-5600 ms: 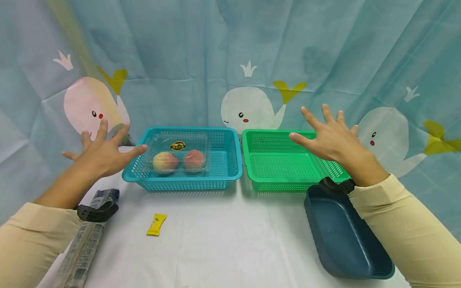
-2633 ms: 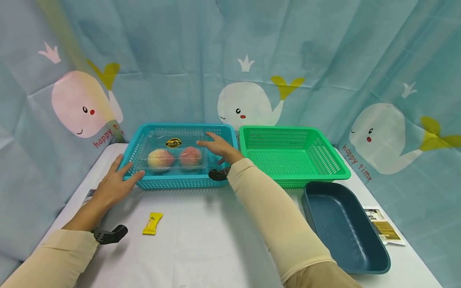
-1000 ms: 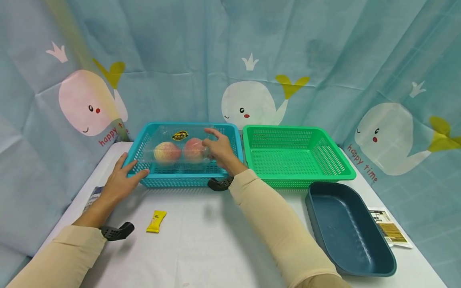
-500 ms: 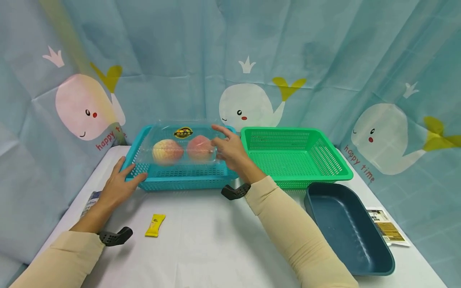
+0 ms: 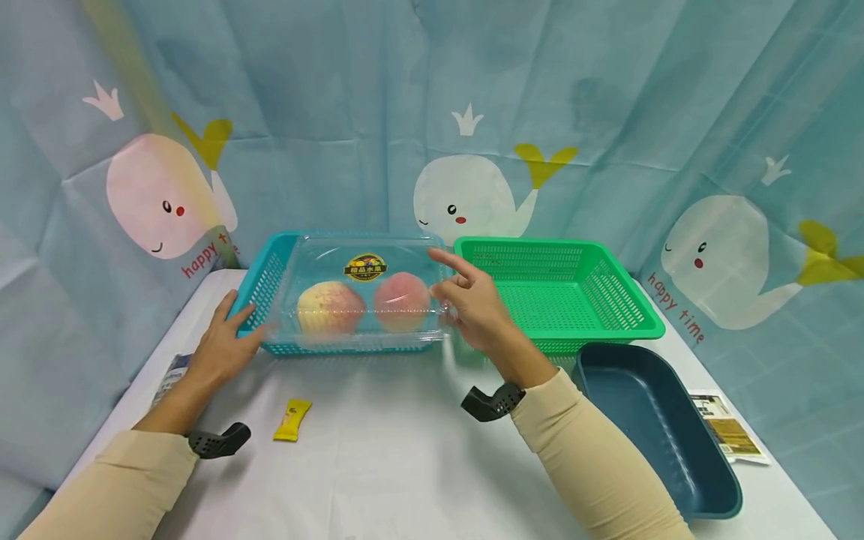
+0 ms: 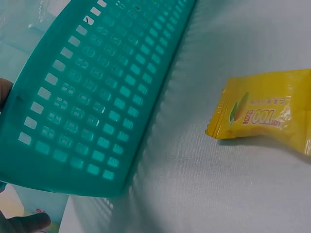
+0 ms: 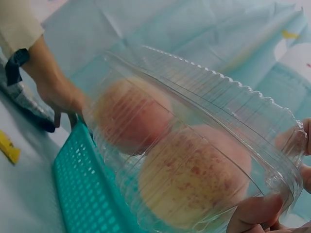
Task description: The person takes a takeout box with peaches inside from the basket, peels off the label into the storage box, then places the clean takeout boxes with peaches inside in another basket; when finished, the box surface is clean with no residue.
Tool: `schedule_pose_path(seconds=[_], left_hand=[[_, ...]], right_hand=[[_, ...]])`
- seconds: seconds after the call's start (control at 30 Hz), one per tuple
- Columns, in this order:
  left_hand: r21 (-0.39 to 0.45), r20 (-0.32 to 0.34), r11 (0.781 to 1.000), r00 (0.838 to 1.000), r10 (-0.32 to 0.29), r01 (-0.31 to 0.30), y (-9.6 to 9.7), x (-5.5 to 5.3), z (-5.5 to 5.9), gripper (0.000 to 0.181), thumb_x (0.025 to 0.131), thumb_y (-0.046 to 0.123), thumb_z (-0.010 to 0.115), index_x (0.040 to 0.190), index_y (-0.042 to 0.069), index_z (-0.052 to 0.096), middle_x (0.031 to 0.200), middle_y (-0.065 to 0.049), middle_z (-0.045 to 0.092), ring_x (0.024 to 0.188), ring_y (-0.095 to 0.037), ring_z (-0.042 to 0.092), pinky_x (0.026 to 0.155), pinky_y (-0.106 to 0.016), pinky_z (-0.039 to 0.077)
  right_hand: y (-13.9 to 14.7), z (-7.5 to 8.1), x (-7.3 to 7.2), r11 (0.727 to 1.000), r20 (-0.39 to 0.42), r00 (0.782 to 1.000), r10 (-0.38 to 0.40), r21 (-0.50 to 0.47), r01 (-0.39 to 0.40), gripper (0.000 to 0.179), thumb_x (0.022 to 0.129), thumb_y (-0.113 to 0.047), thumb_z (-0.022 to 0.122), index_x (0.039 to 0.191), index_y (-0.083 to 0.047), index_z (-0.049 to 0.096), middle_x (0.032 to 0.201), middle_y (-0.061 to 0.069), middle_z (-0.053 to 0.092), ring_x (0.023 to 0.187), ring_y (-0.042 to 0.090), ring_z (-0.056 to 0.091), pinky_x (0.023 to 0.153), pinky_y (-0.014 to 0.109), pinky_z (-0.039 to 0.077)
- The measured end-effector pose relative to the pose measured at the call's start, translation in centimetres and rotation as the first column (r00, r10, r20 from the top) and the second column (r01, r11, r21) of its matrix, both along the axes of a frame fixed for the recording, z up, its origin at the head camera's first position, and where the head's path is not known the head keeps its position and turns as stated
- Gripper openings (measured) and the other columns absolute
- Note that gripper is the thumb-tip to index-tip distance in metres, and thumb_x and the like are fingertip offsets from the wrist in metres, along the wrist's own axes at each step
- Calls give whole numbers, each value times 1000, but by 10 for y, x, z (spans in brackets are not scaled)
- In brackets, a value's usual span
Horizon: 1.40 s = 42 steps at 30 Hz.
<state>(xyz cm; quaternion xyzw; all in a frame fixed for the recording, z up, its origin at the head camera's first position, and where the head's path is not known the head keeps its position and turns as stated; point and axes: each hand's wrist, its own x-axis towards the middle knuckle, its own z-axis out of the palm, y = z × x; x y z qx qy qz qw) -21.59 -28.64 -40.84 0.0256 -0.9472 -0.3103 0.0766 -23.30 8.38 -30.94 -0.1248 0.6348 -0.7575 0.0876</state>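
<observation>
the right hand is pinching a clear box by its right end, between thumb and fingers, holding it over the blue basket. two peaches are sitting inside. the left hand is resting, fingers spread, on the basket's left end.

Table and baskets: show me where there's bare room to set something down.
Bare: the table between the yellow packet and the tray, though the right sleeve crosses part; also inside the green basket. Crowded: the left side, with the bag, left hand and blue basket; the right, with tray and pouch.
</observation>
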Motion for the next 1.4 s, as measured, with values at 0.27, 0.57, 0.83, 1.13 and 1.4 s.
schedule_pose_path(seconds=[0.27,0.57,0.83,1.13,1.4], left_hand=[[13,2,1000,1000,23,-23,1,0,0,79,97,51,45,145,-10,28,158,-20,-7,135,-55,9,94,-77,21],[13,-16,1000,1000,19,-18,3,2,-2,79,97,51,46,145,-10,29,158,-21,-6,136,-54,9,97,-75,20],[9,-18,1000,1000,23,-23,4,3,-2,80,97,51,46,145,-10,29,158,-20,-6,137,-53,8,98,-75,19],[13,-19,1000,1000,20,-20,3,3,0,80,97,51,46,145,-10,29,158,-19,-6,137,-53,8,98,-75,18],[13,-11,1000,1000,11,-11,3,4,1,80,97,51,46,145,-10,29,158,-19,-6,137,-53,9,98,-75,19]], right_hand=[[28,-7,33,999,-20,1000,-13,35,14,56,87,6,55,140,-13,51,83,9,45,72,17,47,51,26,38],[63,-25,67,999,-5,1000,-9,33,9,60,85,8,53,143,-8,45,91,12,41,65,16,42,53,25,42],[87,-48,89,998,8,1000,-19,52,18,61,85,10,54,143,-3,42,95,16,40,60,13,42,53,23,42],[99,-76,103,1000,-8,1000,30,1,-30,59,85,12,54,142,3,40,99,18,39,69,13,45,54,21,45],[107,-104,111,999,-3,999,37,-33,-38,59,85,13,54,142,5,40,98,15,40,65,11,45,53,18,45]])
